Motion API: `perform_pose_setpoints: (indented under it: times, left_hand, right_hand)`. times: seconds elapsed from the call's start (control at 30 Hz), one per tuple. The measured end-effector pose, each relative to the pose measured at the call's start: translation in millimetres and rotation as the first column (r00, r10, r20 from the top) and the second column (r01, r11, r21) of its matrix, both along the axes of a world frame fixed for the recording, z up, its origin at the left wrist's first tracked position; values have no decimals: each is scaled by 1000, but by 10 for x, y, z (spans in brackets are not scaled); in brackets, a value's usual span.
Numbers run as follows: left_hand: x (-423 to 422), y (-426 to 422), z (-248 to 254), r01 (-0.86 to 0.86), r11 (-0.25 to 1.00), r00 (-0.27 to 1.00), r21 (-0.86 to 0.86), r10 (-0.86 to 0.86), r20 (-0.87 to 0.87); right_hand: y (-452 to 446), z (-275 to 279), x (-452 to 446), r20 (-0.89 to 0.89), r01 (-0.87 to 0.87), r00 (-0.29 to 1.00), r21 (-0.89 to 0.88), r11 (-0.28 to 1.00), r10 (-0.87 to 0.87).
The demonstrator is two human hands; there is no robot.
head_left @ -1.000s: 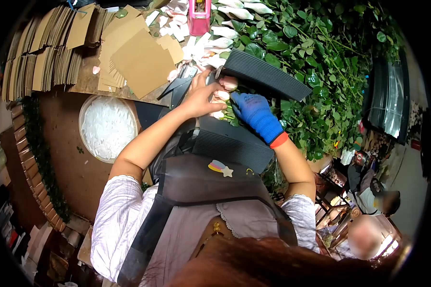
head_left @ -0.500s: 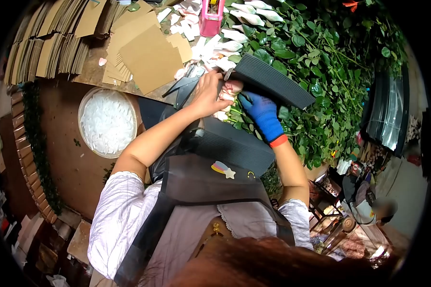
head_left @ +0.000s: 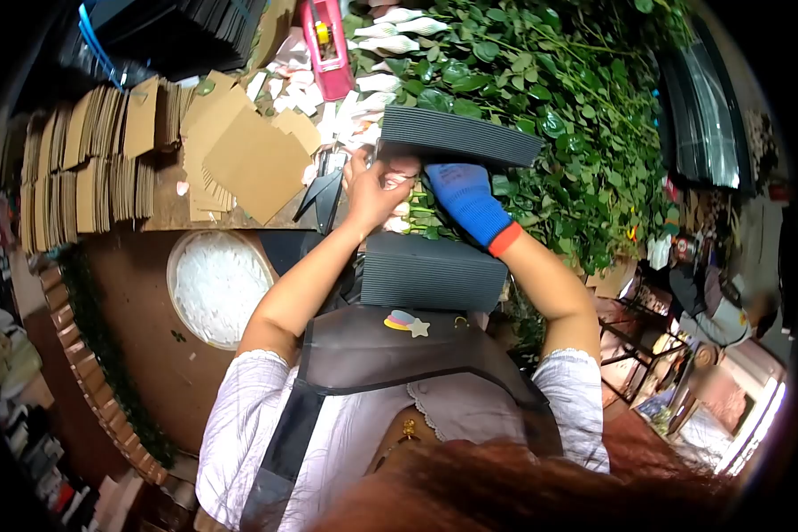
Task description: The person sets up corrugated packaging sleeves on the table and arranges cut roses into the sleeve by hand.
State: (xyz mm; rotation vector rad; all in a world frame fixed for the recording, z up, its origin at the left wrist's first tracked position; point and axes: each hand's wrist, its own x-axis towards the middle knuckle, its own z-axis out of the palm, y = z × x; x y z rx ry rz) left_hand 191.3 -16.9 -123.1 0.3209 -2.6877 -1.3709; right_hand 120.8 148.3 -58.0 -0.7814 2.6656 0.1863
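My bare left hand (head_left: 372, 191) curls its fingers and thumb around pale pink roses (head_left: 402, 167). The blooms lie between the two flaps of a black corrugated sheet (head_left: 434, 279), with green stems pointing right. Beside them is my right hand (head_left: 459, 197) in a blue glove with an orange cuff; its fingertips are hidden under the raised upper flap (head_left: 461, 137). The lower flap rests against my dark apron (head_left: 363, 350). Black-handled scissors (head_left: 324, 191) lie just left of my left hand.
Brown cardboard pieces (head_left: 262, 168) and stacked cardboard (head_left: 89, 124) cover the table's left side. A pink tape dispenser (head_left: 328, 53) stands behind, near net-wrapped blooms (head_left: 388, 43). Leafy stems (head_left: 559, 133) are heaped right. Below the table edge sits a tub of white strips (head_left: 217, 288).
The whole view has shifted and turned slightly. The raised flap now lies more level over the roses, and the gloved hand reaches further beneath it. The left hand stays at the blooms.
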Motion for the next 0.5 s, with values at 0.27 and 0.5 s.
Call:
perform_pose_setpoints:
  times: [0.27,0.5]
  left_hand:
    - [25,-67,0,77,997,995,-12,-77,57]
    - [6,-92,80,108,993,993,-43,-106,44]
  right_hand:
    - [-226,169,-62,149,8,989,41,999,-14]
    - [-92,-269,82,-405,-228,910,-309,923,89]
